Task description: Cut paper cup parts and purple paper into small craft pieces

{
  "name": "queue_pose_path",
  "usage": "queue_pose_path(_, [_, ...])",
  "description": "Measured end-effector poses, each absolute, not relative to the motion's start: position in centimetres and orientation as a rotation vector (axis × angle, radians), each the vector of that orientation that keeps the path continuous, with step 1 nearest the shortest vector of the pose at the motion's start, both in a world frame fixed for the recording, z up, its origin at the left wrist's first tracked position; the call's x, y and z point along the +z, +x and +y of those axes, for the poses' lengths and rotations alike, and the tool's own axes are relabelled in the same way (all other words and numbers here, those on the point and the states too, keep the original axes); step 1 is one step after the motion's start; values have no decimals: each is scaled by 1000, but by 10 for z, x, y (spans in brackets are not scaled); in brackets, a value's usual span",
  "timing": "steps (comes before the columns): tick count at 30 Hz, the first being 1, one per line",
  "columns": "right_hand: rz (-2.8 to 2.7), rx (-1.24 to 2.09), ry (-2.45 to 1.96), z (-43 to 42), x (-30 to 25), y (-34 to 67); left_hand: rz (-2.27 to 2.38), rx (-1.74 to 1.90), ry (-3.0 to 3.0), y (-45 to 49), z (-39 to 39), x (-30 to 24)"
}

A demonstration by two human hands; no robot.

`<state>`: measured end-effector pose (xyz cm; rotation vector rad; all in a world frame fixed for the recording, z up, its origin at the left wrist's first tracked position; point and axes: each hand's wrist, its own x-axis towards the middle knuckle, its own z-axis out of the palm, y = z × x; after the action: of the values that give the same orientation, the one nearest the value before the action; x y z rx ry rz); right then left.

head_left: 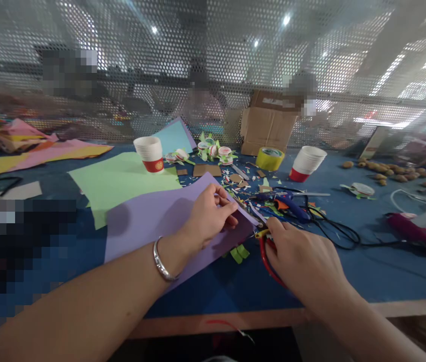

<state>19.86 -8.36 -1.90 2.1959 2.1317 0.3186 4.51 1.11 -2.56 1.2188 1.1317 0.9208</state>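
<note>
My left hand (208,213), a silver bracelet on its wrist, pinches the right edge of a large purple paper sheet (152,221) and lifts it slightly off the blue table (378,261). My right hand (303,256) is closed around the red handles of a pair of scissors (263,244), whose blades meet the purple sheet's edge near my left fingers. Small green paper strips (240,252) lie under the sheet's corner.
A light green sheet (118,183) lies behind the purple one. Paper cups (150,154), a stack of cups (308,162), yellow tape (269,158), a cardboard box (267,125), a blue glue gun (291,203) with black cord, paper scraps and a perforated screen surround the spot.
</note>
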Motion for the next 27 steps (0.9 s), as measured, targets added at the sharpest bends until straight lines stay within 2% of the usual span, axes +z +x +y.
queue_pose_path(9, [2114, 250, 2327, -111, -31, 232, 1127, 917, 1240, 44, 11, -26])
queue_pose_path(11, [2173, -42, 2416, -117, -33, 246, 1100, 918, 1266, 41, 11, -25])
queue_pose_path(15, [2276, -1124, 2309, -119, -29, 259, 1021, 985, 1339, 36, 11, -23])
queue_pose_path(17, [2186, -1532, 2201, -116, -25, 258, 1005, 1003, 1379, 33, 12, -23])
queue_pose_path(23, [1832, -2191, 2012, -112, -16, 249, 961, 887, 1209, 25, 10, -27])
queue_pose_path(27, [1754, -2309, 1960, -117, -11, 246, 911, 892, 1079, 24, 4, -27])
